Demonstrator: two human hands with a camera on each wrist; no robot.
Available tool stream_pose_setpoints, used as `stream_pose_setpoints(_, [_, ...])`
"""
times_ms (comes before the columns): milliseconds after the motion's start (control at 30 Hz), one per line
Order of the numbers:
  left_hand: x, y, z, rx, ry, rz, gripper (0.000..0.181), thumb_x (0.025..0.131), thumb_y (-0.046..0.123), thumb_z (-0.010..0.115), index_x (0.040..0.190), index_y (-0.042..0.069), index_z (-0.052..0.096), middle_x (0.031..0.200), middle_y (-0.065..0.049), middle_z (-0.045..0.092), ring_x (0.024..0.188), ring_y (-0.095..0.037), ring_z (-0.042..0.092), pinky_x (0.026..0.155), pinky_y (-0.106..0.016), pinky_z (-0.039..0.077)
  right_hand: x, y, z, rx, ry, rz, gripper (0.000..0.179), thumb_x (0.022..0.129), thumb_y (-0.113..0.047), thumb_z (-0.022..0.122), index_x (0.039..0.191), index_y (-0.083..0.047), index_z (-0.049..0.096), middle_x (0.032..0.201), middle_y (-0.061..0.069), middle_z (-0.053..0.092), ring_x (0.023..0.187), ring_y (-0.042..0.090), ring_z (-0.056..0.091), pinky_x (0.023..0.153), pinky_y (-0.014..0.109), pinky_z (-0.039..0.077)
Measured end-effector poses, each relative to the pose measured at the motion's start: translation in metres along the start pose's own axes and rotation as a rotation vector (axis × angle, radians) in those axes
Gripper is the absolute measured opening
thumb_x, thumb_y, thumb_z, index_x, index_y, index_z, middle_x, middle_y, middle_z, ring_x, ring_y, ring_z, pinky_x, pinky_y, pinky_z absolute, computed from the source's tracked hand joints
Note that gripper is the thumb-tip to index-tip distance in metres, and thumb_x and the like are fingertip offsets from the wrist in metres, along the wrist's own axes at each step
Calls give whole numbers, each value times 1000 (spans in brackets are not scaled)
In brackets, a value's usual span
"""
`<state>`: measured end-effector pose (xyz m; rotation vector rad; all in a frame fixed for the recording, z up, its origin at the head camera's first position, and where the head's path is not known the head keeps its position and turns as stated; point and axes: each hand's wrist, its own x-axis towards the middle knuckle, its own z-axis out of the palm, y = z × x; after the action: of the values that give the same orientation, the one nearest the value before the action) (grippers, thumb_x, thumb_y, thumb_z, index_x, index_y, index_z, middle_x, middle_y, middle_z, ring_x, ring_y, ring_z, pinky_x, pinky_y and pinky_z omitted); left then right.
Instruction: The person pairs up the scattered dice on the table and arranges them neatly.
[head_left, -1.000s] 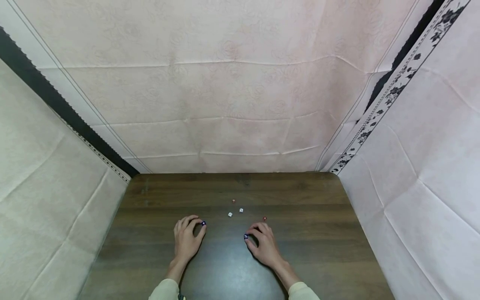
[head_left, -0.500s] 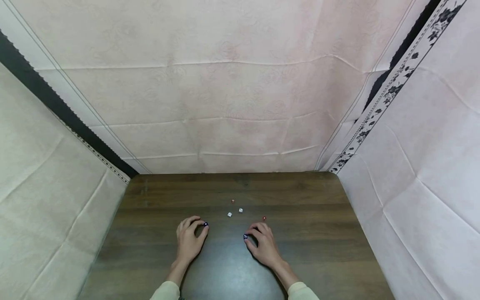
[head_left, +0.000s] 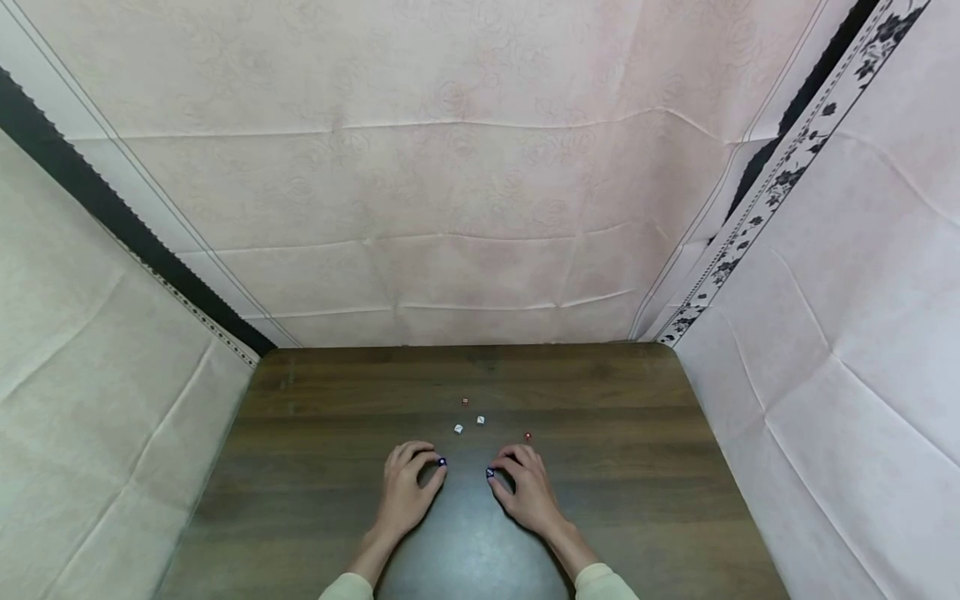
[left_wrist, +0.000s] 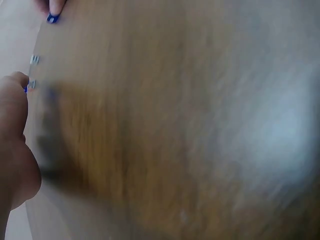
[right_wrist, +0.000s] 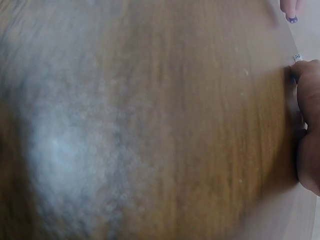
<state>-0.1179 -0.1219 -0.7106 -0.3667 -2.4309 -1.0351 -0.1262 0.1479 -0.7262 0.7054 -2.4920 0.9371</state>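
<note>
In the head view my left hand pinches a small blue die between thumb and index finger. Facing it, my right hand pinches a second blue die the same way, a short gap to the right. Two white dice, one left and one right, lie farther back on the table. Behind them is a red die; another red die lies just beyond the right hand's fingers. The left wrist view shows the right hand's blue die at its upper left.
The brown wooden table ends at a straight back edge. Pale cloth hangs behind it, and more cloth closes in the left side and the right side.
The left hand has moved right and slightly nearer, carrying its blue die closer to the other. The right hand and the dice on the table look unmoved.
</note>
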Motion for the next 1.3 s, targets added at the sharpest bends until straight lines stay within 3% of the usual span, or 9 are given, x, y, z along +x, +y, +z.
stream_pose_setpoints(167, [-3, 10, 8, -5, -49, 21, 18, 89, 12, 97, 102, 10, 85, 119, -14, 80, 119, -38, 71, 108, -66, 51, 1, 0, 0, 4, -5, 2, 19, 92, -18, 95, 108, -19, 84, 118, -2, 73, 114, 21, 66, 97, 45, 51])
stream_pose_setpoints(400, [-4, 18, 19, -5, -51, 63, 20, 86, 11, 98, 100, 12, 84, 117, -11, 81, 120, -37, 71, 112, -74, 49, 1, -2, 0, -22, 22, -17, 22, 88, -16, 97, 106, -18, 84, 117, 0, 73, 112, 21, 66, 95, 47, 52])
stream_pose_setpoints(567, [-5, 22, 25, -4, -85, 85, 19, 86, 13, 98, 100, 12, 85, 117, -9, 80, 119, -36, 72, 112, -80, 48, 0, -3, -1, -19, -5, 11, 21, 90, -17, 96, 107, -18, 84, 118, 0, 74, 113, 20, 65, 97, 45, 51])
stream_pose_setpoints(767, [-5, 27, 30, -4, -148, 76, 18, 91, 19, 97, 104, 13, 86, 119, -7, 80, 123, -36, 71, 118, -78, 46, -1, -4, 1, -12, 3, 5, 22, 89, -16, 97, 107, -17, 85, 117, 1, 74, 113, 22, 66, 95, 45, 51])
stream_pose_setpoints(1067, [-2, 30, 38, 7, -158, 103, 19, 90, 18, 98, 103, 13, 85, 119, -5, 80, 122, -35, 71, 117, -79, 46, 1, -4, -3, -7, -38, 34, 20, 93, -20, 95, 109, -19, 85, 119, 0, 74, 114, 22, 66, 97, 47, 53])
stream_pose_setpoints(1300, [-1, 31, 42, 17, -176, 75, 18, 92, 23, 96, 105, 15, 85, 121, -5, 79, 127, -35, 69, 121, -77, 43, 3, -6, -4, -17, -29, 25, 20, 91, -20, 96, 108, -19, 85, 118, 0, 74, 113, 21, 66, 97, 47, 53])
